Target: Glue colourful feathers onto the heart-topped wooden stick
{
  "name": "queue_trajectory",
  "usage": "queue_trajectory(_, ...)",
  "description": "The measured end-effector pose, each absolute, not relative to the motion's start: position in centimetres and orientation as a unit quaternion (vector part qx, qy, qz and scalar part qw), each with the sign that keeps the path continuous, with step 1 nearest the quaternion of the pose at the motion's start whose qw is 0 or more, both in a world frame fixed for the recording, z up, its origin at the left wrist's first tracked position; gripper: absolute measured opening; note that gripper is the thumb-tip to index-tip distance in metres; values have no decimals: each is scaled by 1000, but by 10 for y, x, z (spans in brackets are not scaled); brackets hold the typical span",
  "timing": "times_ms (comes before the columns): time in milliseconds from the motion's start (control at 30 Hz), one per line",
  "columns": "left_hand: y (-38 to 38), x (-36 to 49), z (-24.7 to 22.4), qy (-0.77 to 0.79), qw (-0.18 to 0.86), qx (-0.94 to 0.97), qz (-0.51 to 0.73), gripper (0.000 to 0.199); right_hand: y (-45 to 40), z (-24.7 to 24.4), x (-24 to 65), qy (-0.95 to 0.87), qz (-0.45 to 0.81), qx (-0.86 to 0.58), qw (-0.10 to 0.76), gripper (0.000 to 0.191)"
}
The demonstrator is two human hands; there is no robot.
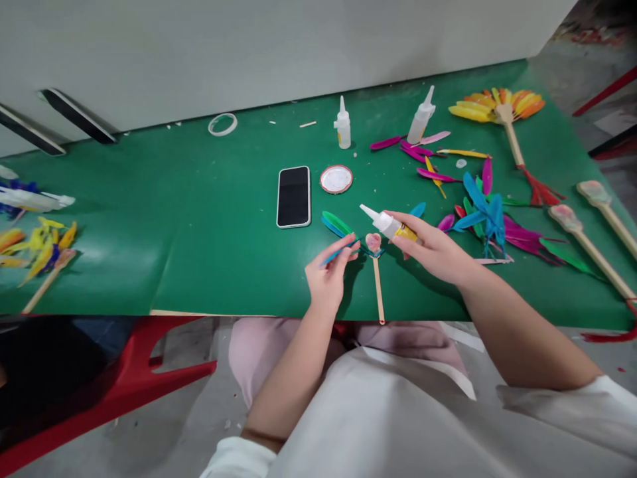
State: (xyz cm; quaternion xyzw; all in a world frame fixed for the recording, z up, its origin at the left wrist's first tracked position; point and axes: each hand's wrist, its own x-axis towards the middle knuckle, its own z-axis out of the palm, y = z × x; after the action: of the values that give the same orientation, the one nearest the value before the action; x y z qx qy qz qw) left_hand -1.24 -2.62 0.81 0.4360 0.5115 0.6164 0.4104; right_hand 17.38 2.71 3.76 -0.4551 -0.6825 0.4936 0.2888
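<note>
My right hand (430, 242) is closed around a white glue bottle (391, 224), its pointed nozzle aimed up and to the left. Between the fingertips of my left hand (329, 269) is a thin blue feather (334, 255). A wooden stick (378, 292) with a small pinkish, rounded head (373, 241) lies on the table between both hands, dark blue-green feather bits at its neck. Just beyond my left fingers rests a green feather (336, 224) with blue beside it. How these feathers join the stick, if at all, I cannot tell.
A phone (293, 197), a round white lid (336, 179) and two more glue bottles (343, 125) (422, 118) stand or lie beyond my hands. Loose feathers (480, 209), a yellow-orange feather fan (505, 116) and wooden handles (587, 242) are at right. More feathers (47, 249) lie far left.
</note>
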Motion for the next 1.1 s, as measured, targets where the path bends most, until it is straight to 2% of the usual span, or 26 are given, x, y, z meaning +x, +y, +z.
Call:
queue_trajectory(67,-33,-10,8,497,299,562,590,20,27,42,176,-659,507,-450,326,46)
queue_trajectory(133,-41,-6,6,456,200,669,552,25,28,45,178,-611,525,-444,393,41)
queue_trajectory(267,-51,-1,-1,386,116,760,510,32,30,49,184,-531,540,-432,490,33)
queue_trajectory(500,-52,0,-2,365,77,777,507,35,30,56,184,-494,574,-415,505,35)
queue_trajectory(800,-51,-1,-5,355,83,792,491,37,35,51,184,-507,503,-463,526,46)
queue_trajectory(1000,-52,0,-4,335,102,803,483,38,35,50,181,-491,480,-536,492,44)
queue_trajectory(1100,-52,0,-5,330,119,812,467,38,32,47,179,-497,440,-539,518,38)
